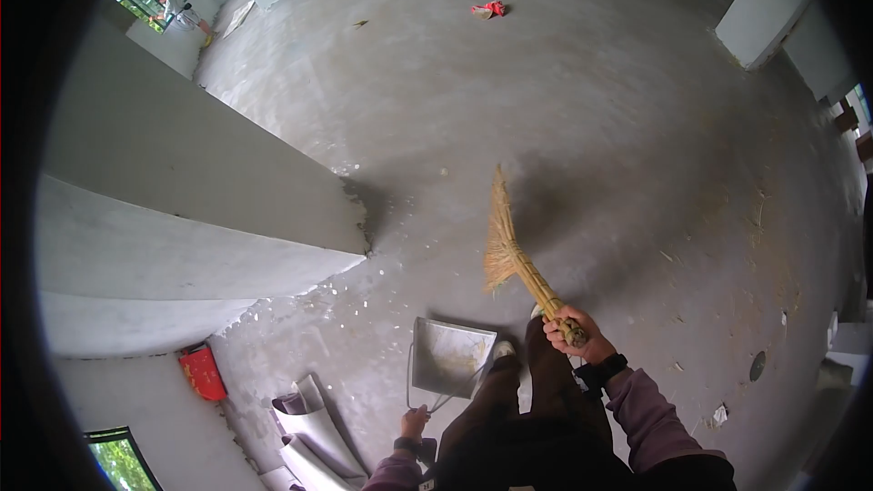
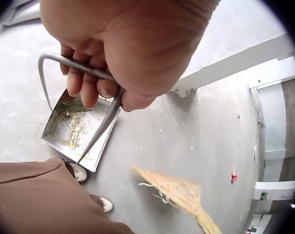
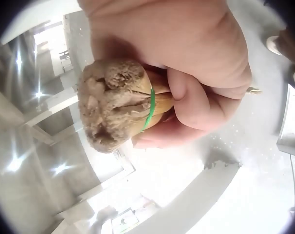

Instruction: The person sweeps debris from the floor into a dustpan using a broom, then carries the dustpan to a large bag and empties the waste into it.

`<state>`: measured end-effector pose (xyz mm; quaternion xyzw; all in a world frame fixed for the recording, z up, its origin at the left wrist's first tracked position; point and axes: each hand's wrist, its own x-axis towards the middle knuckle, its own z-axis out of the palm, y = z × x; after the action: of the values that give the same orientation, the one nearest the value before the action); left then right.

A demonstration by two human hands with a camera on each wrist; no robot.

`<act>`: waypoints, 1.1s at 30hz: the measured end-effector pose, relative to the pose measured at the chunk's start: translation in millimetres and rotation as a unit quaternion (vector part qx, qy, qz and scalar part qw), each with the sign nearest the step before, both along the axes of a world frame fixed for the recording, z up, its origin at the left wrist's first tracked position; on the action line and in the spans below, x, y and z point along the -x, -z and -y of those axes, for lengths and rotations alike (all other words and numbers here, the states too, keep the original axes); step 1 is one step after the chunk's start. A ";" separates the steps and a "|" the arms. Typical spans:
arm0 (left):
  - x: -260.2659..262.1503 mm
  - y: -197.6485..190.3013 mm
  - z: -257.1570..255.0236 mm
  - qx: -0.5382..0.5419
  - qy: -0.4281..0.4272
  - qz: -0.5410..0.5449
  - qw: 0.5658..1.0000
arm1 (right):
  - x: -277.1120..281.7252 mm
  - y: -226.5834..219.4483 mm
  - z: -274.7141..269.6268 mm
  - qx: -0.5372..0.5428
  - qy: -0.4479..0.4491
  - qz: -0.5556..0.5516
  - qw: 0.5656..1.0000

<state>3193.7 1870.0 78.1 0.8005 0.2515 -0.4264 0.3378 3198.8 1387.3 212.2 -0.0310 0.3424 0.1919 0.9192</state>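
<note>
dustpan (image 1: 435, 343): metal, located in front of the person's legs, beside the shoes (image 2: 78, 172); taken as the reference for all positions below. straw bits (image 2: 73, 132) lie inside it, loosely scattered. whether its base touches the floor (image 1: 627, 164) cannot be told.

left hand (image 1: 416, 421): on the near side of the dustpan, at its wire handle (image 2: 99, 129). fingers found curled round the metal, holding it.

right hand (image 1: 593, 336): to the right of the dustpan and slightly ahead of it. fingers found closed firmly round the grip end of a straw broom (image 1: 520, 265). a green band (image 3: 152, 105) circles that grip, near its dirt-caked butt. the broom slants away from the hand, its bristles ahead and to the right of the dustpan, spread like a fan.

surroundings: rolled sheets (image 1: 314, 427) lie left of the dustpan; farther left, a red bag (image 1: 203, 371) sits against the wall. a pillar (image 1: 214, 186) stands ahead and left of the dustpan, pale chips (image 1: 341, 291) strewn between the two. a red wrapper (image 1: 489, 9) lies far ahead of the dustpan. a second person (image 1: 177, 9) is at a window, far ahead and left of it.
</note>
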 end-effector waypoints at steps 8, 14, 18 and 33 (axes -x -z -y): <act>-9.0 -26.4 14.7 -0.063 -0.012 0.001 0.998 | -159.7 31.1 -13.3 -0.038 -0.092 0.008 0.995; -6.3 -19.6 23.0 -0.036 0.057 0.076 0.995 | -267.2 63.7 8.6 -0.121 -0.079 0.014 0.989; -20.3 -31.7 49.0 -0.019 0.161 0.143 0.976 | -292.1 95.4 53.0 -0.161 0.035 0.012 0.986; -135.8 -46.9 180.9 -0.021 0.109 0.006 0.994 | -40.0 78.7 251.6 -0.174 0.355 0.018 0.918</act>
<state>3329.5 1689.1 125.0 0.8327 0.1692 -0.4505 0.2739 3238.8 1135.7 133.5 0.2492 0.2758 -0.0913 0.9238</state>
